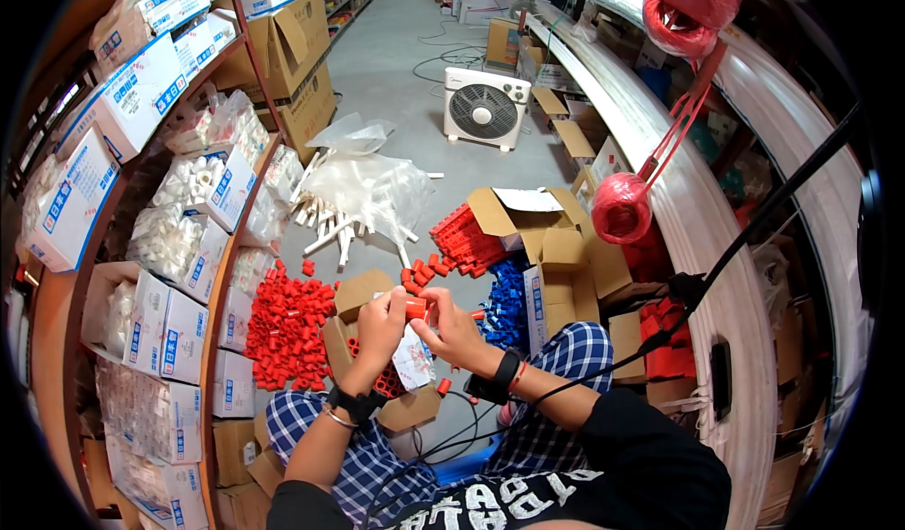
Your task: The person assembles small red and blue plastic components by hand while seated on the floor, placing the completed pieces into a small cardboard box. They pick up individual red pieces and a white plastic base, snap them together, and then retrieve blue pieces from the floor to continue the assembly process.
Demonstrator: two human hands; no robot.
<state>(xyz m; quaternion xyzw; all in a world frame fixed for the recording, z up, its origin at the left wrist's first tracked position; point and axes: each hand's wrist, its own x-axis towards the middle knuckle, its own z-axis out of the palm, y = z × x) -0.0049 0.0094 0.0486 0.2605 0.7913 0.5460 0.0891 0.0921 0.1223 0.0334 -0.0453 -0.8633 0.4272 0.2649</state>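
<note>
Between my two hands is a short red pipe fitting. My left hand [381,326] grips the red pipe fitting [416,308] from the left with thumb and fingers. From the other side my right hand [454,328] closes on it with bent fingers, which partly cover it. Just below, between my knees, stands an opened carton [409,411] with red fittings standing in it, their round ends up. A white printed sheet [413,360] lies over part of that carton. To its left spreads a big heap of loose red fittings [286,334].
Beyond the carton are stacked red fittings [467,238], a pile of blue fittings [507,296] and an open carton [568,280]. White pipes [330,233] lie under plastic. A box fan [485,107] stands farther off. A loaded shelf [231,285] lines the left; black cables cross at right.
</note>
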